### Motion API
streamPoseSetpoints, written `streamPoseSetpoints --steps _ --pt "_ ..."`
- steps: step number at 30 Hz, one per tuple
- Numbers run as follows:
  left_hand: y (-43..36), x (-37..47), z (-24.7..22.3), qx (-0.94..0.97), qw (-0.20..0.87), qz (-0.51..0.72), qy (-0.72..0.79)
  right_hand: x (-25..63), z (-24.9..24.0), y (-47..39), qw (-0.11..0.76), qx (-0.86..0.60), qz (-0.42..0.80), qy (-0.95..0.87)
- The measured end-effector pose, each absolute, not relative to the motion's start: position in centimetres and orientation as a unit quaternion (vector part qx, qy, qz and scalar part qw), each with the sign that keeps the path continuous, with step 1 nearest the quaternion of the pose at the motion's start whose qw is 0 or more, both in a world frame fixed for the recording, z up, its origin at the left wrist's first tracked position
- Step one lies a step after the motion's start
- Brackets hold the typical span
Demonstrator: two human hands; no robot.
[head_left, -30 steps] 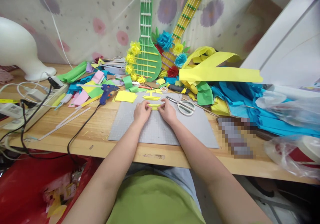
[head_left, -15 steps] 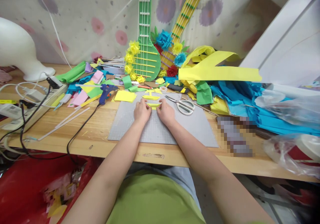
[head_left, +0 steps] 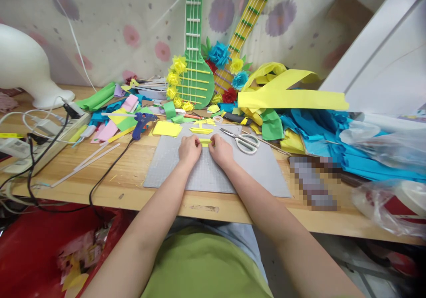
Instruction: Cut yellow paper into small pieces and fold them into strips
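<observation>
Between my hands is a small folded strip of yellow paper (head_left: 205, 142), one end pinched by each hand. My left hand (head_left: 190, 150) closes on its left end and my right hand (head_left: 221, 149) on its right end, just above the grey cutting mat (head_left: 213, 173). Right behind it lies another narrow folded yellow paper piece (head_left: 201, 130). Scissors (head_left: 245, 142) with pale handles rest on the mat to the right of my right hand. A stack of yellow paper (head_left: 167, 129) sits at the mat's back left corner.
A blue hot glue gun (head_left: 141, 125) with its cord lies at the left, near a power strip (head_left: 60, 140). At the back lean a green paper instrument (head_left: 196, 82) and a yellow one (head_left: 244, 20). Crumpled blue paper (head_left: 333, 133) fills the right.
The yellow strip between my fingers now looks narrower and slightly bowed, its ends more covered by my fingertips. My hands have barely moved.
</observation>
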State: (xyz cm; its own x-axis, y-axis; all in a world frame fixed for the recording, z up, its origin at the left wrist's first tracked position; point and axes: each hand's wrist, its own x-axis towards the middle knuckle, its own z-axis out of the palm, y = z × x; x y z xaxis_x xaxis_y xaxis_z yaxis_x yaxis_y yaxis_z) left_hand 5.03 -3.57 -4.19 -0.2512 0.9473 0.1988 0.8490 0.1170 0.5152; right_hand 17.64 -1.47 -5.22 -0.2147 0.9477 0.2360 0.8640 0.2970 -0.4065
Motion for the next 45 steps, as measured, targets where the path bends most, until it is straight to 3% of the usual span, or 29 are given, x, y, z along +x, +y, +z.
streamPoseSetpoints --steps 19,45 --pt "-3.3 5.3 -4.7 0.653 0.029 0.259 0.711 17.0 -4.3 -2.1 0.171 -0.598 0.064 -0.781" --pt "-1.4 3.5 -4.5 0.58 0.103 0.327 0.739 17.6 -5.3 -1.7 0.185 -0.605 0.084 -0.77"
